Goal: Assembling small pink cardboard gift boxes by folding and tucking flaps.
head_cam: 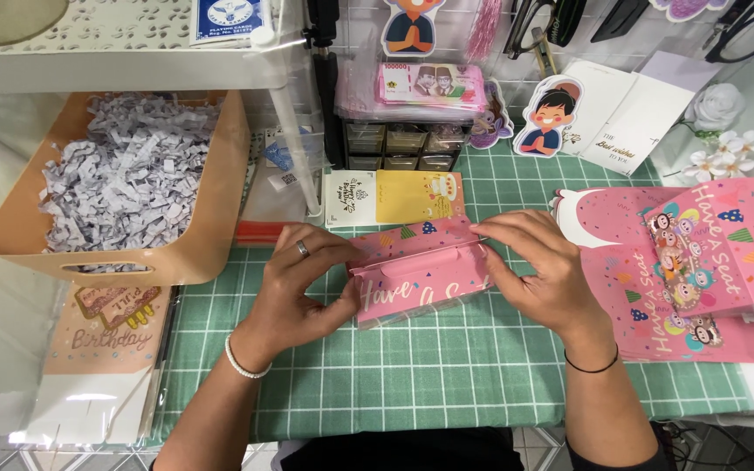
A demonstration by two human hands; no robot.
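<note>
Over a green grid mat point(447, 366) on the desk, left hand point(294, 292) and right hand point(538, 270) pinch a pink card box point(421, 270) with their fingers at each end; it looks light, thin, easily creased, best held by its folded edges.

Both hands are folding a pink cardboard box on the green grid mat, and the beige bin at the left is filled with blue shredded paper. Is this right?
Not quite. The head view shows the left hand and right hand folding the pink cardboard box on the green grid mat, but the beige bin at the left is filled with white-grey shredded paper, not blue.
</note>
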